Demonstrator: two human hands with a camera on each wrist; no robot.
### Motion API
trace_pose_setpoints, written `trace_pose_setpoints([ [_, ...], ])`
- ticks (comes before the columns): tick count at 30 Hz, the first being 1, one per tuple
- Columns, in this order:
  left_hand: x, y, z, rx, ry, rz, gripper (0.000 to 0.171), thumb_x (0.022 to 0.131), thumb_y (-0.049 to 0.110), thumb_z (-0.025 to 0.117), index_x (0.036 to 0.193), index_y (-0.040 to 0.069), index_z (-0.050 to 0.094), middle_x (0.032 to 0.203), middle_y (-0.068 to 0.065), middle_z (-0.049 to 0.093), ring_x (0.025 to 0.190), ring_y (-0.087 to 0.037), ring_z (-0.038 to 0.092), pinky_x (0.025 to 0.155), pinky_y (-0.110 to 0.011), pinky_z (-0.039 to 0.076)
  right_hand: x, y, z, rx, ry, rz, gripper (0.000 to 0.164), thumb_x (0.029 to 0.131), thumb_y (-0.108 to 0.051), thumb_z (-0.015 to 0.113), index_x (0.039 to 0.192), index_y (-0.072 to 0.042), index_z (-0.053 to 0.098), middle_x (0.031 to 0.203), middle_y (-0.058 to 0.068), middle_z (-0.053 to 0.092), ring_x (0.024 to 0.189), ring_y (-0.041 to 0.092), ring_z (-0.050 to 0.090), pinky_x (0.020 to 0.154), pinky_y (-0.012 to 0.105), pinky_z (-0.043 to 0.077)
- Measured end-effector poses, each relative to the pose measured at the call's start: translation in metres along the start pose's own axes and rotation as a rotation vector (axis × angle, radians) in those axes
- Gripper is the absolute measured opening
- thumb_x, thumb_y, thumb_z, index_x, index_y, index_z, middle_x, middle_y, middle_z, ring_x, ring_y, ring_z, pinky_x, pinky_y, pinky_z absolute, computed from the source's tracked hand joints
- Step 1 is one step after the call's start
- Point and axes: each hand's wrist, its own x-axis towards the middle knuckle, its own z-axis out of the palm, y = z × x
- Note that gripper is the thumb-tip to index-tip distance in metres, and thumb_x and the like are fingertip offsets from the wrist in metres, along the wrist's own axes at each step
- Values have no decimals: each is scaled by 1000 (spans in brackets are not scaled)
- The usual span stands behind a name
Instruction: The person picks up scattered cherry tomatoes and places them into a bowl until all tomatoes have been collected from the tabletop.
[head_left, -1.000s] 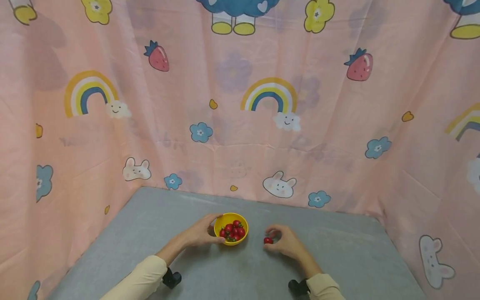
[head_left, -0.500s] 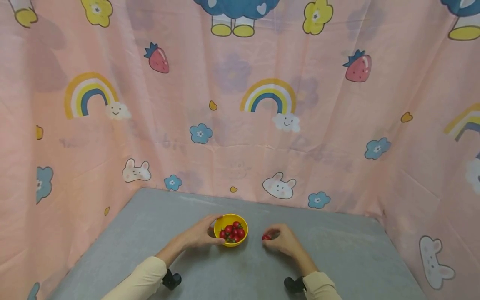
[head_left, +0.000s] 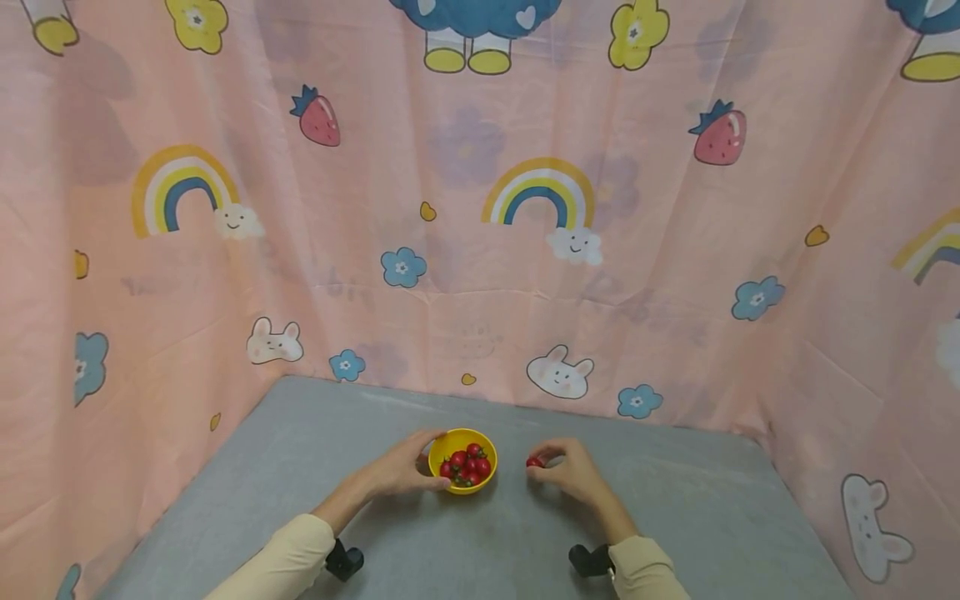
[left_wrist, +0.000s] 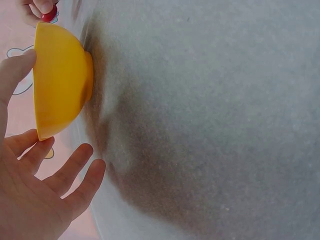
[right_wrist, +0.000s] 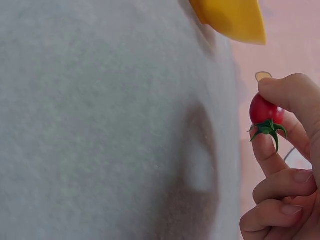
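My left hand (head_left: 397, 467) grips a yellow bowl (left_wrist: 60, 80) by its rim, the thumb on one side and two fingertips on the other. The other two fingers extend away from the bowl in the left wrist view. Several red cherry tomatoes (head_left: 467, 464) with green stems lie inside the bowl. To the right of it, my right hand (head_left: 573, 477) pinches a single cherry tomato (right_wrist: 266, 110) between thumb and fingers. Its green calyx shows in the right wrist view. This tomato is held above the table, apart from the bowl. Whether the bowl's base touches the table is hard to tell.
A grey table (head_left: 480, 550) lies under both hands. Behind and beside it hangs a pink curtain (head_left: 465, 317) printed with rainbows, flowers and rabbits. Black wrist mounts (head_left: 345, 560) sit at both sleeve cuffs.
My right hand, with the cherry tomato in it, has moved slightly up the head view, and the fingers now cover more of the tomato. The left hand and bowl stay in place.
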Motion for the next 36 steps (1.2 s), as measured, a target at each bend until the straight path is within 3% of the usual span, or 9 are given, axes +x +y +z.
trace_pose_setpoints([
  [15, -1, -1, -1, 14, 3, 4, 84, 87, 39, 81, 153, 5, 40, 149, -17, 44, 116, -32, 58, 98, -50, 51, 17, -8, -11, -32, -4, -22, 11, 86, -12, 82, 96, -11, 76, 90, -2, 69, 92, 23, 61, 79, 42, 50],
  [21, 0, -1, -1, 15, 4, 12, 84, 87, 39, 81, 152, 4, 41, 149, -17, 45, 116, -32, 57, 98, -50, 50, 24, -21, -11, -47, -3, -21, 14, 87, -22, 83, 96, -13, 77, 93, -4, 69, 93, 20, 60, 87, 46, 49],
  [36, -1, 0, -1, 21, 13, 7, 84, 86, 38, 83, 152, 5, 42, 147, -16, 47, 116, -31, 56, 98, -52, 50, 36, -42, 3, -9, -34, -79, 15, 87, -18, 83, 97, -10, 77, 94, -2, 69, 96, 27, 61, 86, 47, 50],
])
